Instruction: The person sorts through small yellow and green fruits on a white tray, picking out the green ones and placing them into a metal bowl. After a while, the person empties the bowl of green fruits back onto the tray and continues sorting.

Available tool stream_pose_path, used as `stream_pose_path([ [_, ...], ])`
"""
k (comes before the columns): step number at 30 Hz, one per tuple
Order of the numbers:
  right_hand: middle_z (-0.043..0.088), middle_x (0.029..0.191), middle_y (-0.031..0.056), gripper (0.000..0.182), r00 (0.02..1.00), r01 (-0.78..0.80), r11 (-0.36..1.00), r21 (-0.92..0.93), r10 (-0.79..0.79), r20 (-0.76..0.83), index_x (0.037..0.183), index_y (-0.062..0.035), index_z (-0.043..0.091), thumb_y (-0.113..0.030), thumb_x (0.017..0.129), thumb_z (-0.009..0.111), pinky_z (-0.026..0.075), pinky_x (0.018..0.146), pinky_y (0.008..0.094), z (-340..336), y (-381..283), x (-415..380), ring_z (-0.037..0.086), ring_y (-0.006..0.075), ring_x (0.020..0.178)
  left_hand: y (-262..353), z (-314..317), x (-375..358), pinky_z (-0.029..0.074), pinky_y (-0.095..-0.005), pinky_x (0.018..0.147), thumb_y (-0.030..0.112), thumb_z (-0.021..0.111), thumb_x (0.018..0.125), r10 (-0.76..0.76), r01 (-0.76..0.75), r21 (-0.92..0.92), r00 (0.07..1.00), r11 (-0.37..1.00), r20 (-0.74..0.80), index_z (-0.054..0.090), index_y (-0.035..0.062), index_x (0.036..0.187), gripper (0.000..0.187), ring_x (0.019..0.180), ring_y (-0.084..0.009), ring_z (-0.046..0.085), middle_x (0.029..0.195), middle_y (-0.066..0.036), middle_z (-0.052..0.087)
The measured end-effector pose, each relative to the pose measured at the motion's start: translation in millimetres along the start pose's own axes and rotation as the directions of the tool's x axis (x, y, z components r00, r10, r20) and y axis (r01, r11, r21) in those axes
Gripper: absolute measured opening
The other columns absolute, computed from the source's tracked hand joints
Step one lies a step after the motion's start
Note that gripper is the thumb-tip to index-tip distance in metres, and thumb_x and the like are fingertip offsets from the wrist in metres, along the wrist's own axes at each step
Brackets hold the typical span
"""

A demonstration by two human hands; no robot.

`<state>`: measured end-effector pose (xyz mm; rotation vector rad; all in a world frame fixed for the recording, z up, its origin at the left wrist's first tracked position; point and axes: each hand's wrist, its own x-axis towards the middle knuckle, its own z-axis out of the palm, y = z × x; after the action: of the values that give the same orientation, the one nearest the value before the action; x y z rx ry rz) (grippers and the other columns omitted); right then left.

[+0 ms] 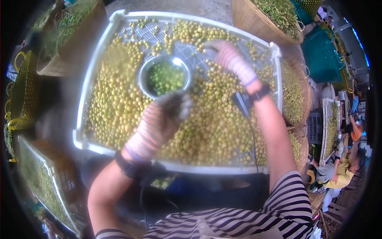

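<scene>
Metal bowl [165,77] of green fruit just beyond left hand [166,115]; right hand [227,57] over tray [89,91]; finger states unclear.

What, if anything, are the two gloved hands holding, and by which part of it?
It cannot be told. The left hand is blurred near the rim of the metal bowl, and the right hand is over the fruits, its fingertips not clear.
</scene>
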<state>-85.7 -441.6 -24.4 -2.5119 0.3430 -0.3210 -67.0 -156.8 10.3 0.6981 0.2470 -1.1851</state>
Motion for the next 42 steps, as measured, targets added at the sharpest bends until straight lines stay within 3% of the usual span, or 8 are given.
stream_pose_path([
  [5,0.047,0.133,0.0193,0.050,0.997,0.017,0.886,-0.464,0.017,0.069,0.132,-0.0110,0.047,-0.032,0.088,0.055,0.037,0.103,0.0422,22.0,18.6,89.4,0.045,0.0343,0.124,35.5,4.3,12.2,0.046,-0.0517,0.098,0.010,0.050,0.092,0.147,-0.184,-0.177,0.968,0.967,-0.201,0.040,-0.0072,0.113,0.029,0.107,-0.0383,0.052,0.111,-0.022,0.047],
  [8,0.021,0.152,0.0127,0.064,0.978,0.058,0.838,-0.542,0.060,0.198,0.144,-0.0187,0.032,-0.046,0.089,0.050,0.020,0.113,0.0460,44.4,25.2,112.1,0.018,0.0321,0.140,39.9,-0.9,10.4,0.047,-0.0500,0.097,0.012,0.052,0.091,0.163,-0.176,-0.125,0.981,0.976,-0.109,0.039,-0.0073,0.113,0.032,0.110,-0.0390,0.050,0.116,-0.022,0.041],
  [12,0.008,0.155,0.0093,0.069,0.849,0.123,0.787,-0.605,0.232,0.475,0.147,-0.0259,0.022,-0.041,0.088,0.055,0.018,0.115,0.0427,19.1,-6.1,79.5,0.015,0.0300,0.141,37.7,6.0,-3.3,0.051,-0.0443,0.091,0.020,0.055,0.091,0.173,-0.171,0.027,0.974,0.985,-0.148,0.031,-0.0026,0.131,0.052,0.117,-0.0427,0.047,0.131,-0.025,0.033],
  [16,0.049,0.135,0.0117,0.055,0.696,0.133,0.812,-0.569,0.332,0.637,0.135,-0.0231,0.048,-0.021,0.083,0.064,0.040,0.104,0.0370,-24.8,-7.5,58.6,0.051,0.0267,0.120,35.5,10.3,-16.1,0.052,-0.0403,0.087,0.028,0.062,0.087,0.175,-0.163,0.143,0.982,0.976,-0.071,0.022,0.0033,0.141,0.072,0.117,-0.0382,0.050,0.137,-0.021,0.031],
  [18,0.064,0.115,0.0105,0.038,0.828,-0.058,0.883,-0.466,0.303,0.471,0.121,-0.0185,0.061,-0.017,0.083,0.062,0.048,0.093,0.0354,-35.6,-29.1,72.5,0.063,0.0260,0.101,32.3,16.2,-16.8,0.052,-0.0394,0.085,0.029,0.062,0.086,0.171,-0.150,0.176,0.979,0.973,-0.108,0.024,0.0046,0.142,0.073,0.117,-0.0347,0.051,0.136,-0.019,0.034],
  [23,0.064,0.109,0.0132,0.031,0.970,0.147,0.833,-0.534,-0.015,0.244,0.112,-0.0181,0.065,-0.011,0.083,0.057,0.049,0.089,0.0386,44.3,-0.9,164.2,0.062,0.0299,0.099,29.3,8.6,-8.8,0.052,-0.0373,0.079,0.023,0.058,0.088,0.179,-0.161,0.201,0.981,0.966,-0.074,0.033,0.0042,0.138,0.059,0.109,-0.0306,0.056,0.126,-0.015,0.046],
  [33,0.066,0.104,0.0133,0.028,0.985,-0.154,0.940,-0.304,0.172,0.033,0.104,-0.0198,0.069,-0.029,0.079,0.061,0.049,0.089,0.0407,32.8,21.5,154.2,0.063,0.0308,0.096,31.8,0.4,-9.1,0.050,-0.0346,0.079,0.023,0.057,0.089,0.176,-0.160,0.209,0.982,0.965,-0.062,0.042,0.0023,0.130,0.048,0.105,-0.0237,0.057,0.122,-0.012,0.050],
  [42,0.064,0.110,0.0162,0.027,0.871,-0.064,0.673,-0.737,0.398,0.289,0.104,-0.0079,0.068,-0.018,0.080,0.062,0.050,0.087,0.0426,34.7,-17.9,145.6,0.063,0.0316,0.099,28.5,-2.6,-1.2,0.051,-0.0344,0.077,0.023,0.055,0.090,0.167,-0.147,0.227,0.983,0.963,-0.071,0.046,0.0031,0.127,0.043,0.101,-0.0230,0.059,0.118,-0.010,0.054],
])
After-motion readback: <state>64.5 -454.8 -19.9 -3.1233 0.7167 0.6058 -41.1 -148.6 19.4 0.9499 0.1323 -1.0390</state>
